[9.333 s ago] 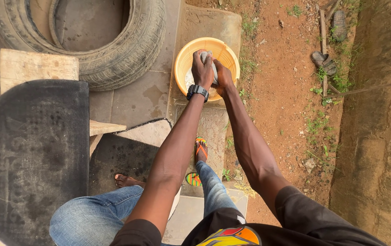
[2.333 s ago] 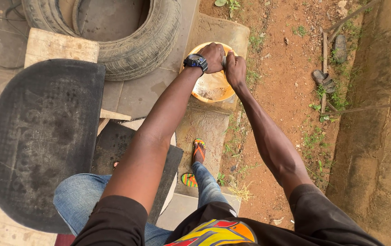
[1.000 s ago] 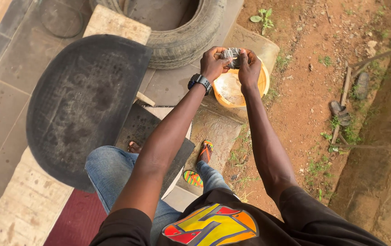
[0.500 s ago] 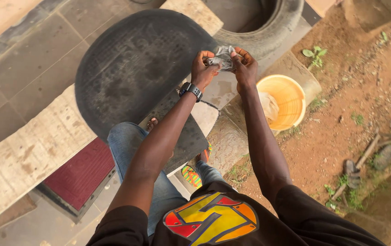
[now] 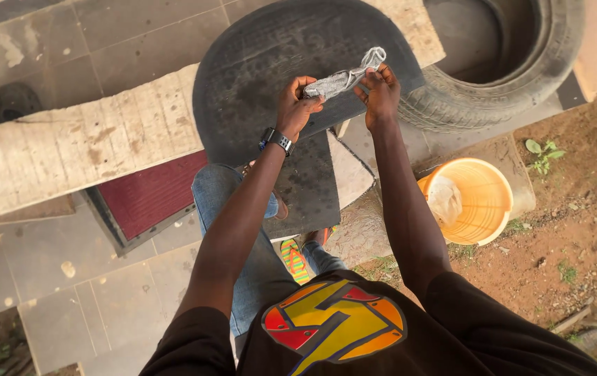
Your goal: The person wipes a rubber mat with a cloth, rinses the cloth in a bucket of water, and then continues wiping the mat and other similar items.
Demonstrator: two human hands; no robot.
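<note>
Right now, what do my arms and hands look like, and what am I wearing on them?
Both arms are bare from short black sleeves down. The left hand has a black wristwatch strapped at the wrist. The right hand and its wrist carry nothing: no glove, ring or band shows.

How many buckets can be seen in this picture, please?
1. The orange bucket stands on the ground right of the person, beside the concrete slab, below the tyre. Nothing suggests another bucket, though the person's body hides some ground.
</note>
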